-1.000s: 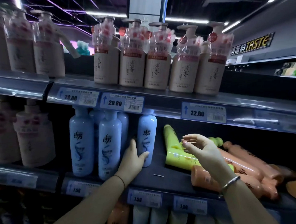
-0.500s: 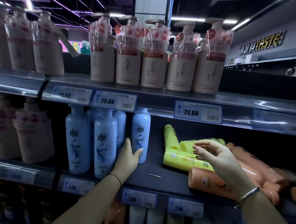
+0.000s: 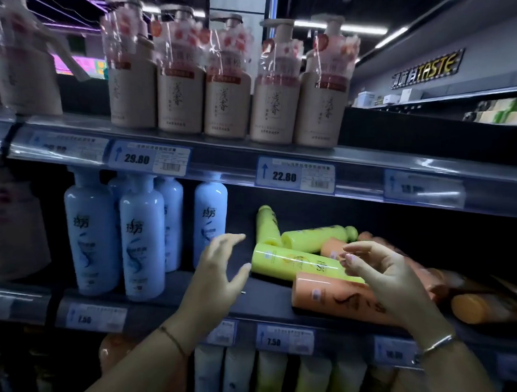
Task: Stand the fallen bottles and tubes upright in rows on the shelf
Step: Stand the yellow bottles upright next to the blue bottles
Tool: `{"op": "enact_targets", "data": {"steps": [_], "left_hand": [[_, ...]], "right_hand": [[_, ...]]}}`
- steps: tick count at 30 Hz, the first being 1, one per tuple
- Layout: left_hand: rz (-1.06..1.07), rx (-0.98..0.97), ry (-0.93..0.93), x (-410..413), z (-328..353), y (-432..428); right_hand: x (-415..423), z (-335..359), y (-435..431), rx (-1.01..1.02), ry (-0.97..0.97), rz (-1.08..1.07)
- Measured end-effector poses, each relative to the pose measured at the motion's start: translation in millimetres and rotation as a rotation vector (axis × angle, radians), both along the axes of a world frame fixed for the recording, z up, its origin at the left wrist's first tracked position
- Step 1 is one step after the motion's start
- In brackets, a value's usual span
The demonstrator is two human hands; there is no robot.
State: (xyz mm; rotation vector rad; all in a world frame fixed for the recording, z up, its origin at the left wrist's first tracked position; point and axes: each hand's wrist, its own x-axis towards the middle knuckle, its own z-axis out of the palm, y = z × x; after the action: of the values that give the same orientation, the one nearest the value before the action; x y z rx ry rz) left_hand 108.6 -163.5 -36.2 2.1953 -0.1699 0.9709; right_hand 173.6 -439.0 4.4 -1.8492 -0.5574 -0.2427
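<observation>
On the middle shelf (image 3: 264, 298), several yellow-green bottles lie fallen; the nearest yellow-green bottle (image 3: 292, 262) lies on its side across an orange bottle (image 3: 329, 298). More orange bottles (image 3: 482, 308) lie in a heap to the right. Light blue bottles (image 3: 141, 243) stand upright at the left, one blue bottle (image 3: 209, 217) set apart behind my left hand. My left hand (image 3: 217, 271) hovers open just left of the yellow-green bottle's base, holding nothing. My right hand (image 3: 379, 271) hovers over the yellow-green and orange bottles with fingers curled and apart, holding nothing.
The shelf above carries a row of beige pump bottles (image 3: 227, 83) and price tags (image 3: 294, 176) along its lip. Large beige bottles (image 3: 10, 227) stand at far left. Tubes (image 3: 238, 377) stand on the shelf below. A dark shelf strip shows between the blue bottle and the fallen ones.
My left hand came off the set-apart blue bottle and moved right, opening toward the yellow-green bottle. My right hand stayed above the fallen bottles, lowering slightly.
</observation>
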Motion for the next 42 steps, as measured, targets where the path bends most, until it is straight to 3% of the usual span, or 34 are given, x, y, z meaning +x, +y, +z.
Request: {"op": "enact_targets", "data": {"steps": [4, 8, 14, 19, 22, 31, 37, 42], "left_hand": [[-0.163, 0.191, 0.078, 30.6, 11.0, -20.5], [-0.277, 0.389, 0.304, 64.1, 30.6, -32.8], [-0.185, 0.705, 0.705, 87.8, 58.6, -45.7], [-0.152, 0.808, 0.766, 104.6, 55.4, -48.0], [-0.199, 0.741, 0.695, 108.8, 48.9, -43.4], [-0.239, 0.305, 0.557, 92.6, 20.4, -27.6], [-0.164, -0.032, 0.295, 69.3, 15.9, -22.7], [-0.125, -0.201, 0.255, 42.5, 10.3, -14.6]], "right_hand": [[-11.0, -8.7, -30.0, 0.046, -0.009, -0.072], [-20.7, -19.3, -53.9, 0.014, -0.002, -0.126], [-36.4, -29.1, -73.9, 0.0, 0.028, -0.186], [-38.6, -35.3, -70.7, -0.027, 0.031, -0.173], [-40.2, -37.6, -62.8, -0.056, 0.048, -0.167], [-43.6, -33.2, -34.5, -0.059, 0.045, -0.142], [-47.9, -36.6, 14.1, -0.234, -0.148, -0.098], [-41.2, -42.1, 41.7, -0.311, -0.22, -0.125]]}}
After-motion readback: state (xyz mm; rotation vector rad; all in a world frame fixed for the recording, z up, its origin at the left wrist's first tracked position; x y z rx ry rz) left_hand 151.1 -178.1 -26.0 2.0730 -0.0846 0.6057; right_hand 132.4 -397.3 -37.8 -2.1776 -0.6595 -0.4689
